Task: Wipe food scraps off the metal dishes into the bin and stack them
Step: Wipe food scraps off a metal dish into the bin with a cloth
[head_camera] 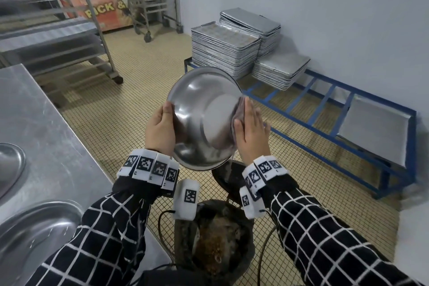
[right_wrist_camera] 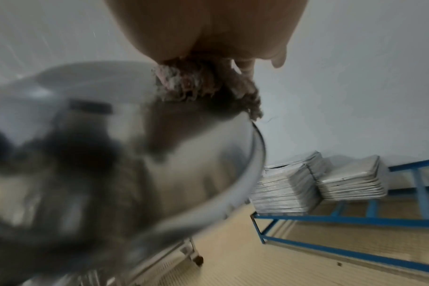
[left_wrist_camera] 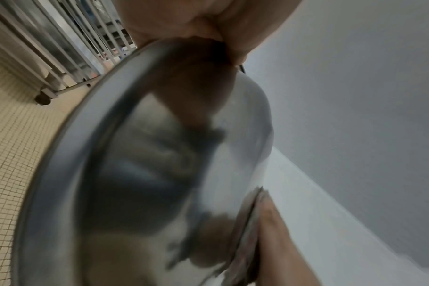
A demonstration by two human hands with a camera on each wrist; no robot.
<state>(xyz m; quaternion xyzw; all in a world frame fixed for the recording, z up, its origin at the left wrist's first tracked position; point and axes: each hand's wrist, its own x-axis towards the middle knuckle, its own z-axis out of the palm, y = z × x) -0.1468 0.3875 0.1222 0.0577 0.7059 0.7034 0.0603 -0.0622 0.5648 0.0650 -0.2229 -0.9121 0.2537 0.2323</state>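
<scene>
At the far left a steel worktop [head_camera: 46, 109] carries two more metal dishes [head_camera: 34, 232], one near the front edge and one further back, only partly in view. Behind it stand wheeled tray racks [head_camera: 76, 30].

In the middle, the left hand [head_camera: 160, 130] grips the left rim of a round metal dish [head_camera: 202, 118], thumb on the side turned to the camera and fingers curled out of sight behind it. The dish is held in the air, tilted steeply with its shiny outer bottom facing the person, directly above a dark bin [head_camera: 218, 241] on the tiled floor that holds brown food scraps. A dark lid-like piece [head_camera: 228, 177] stands just under the dish's lower edge.

On the dish's right side, the right hand [head_camera: 250, 132] lies flat with fingers straight and together, pressing a soiled greyish cloth [right_wrist_camera: 203, 81] against the rim; the cloth is sandwiched between palm and metal. So the dish sits between the two hands, touching both.

Further right, stacks of flat metal trays [head_camera: 227, 51] rest on a low blue frame [head_camera: 325, 104] along the pale wall, with another single tray [head_camera: 373, 127] lying at its far end.
</scene>
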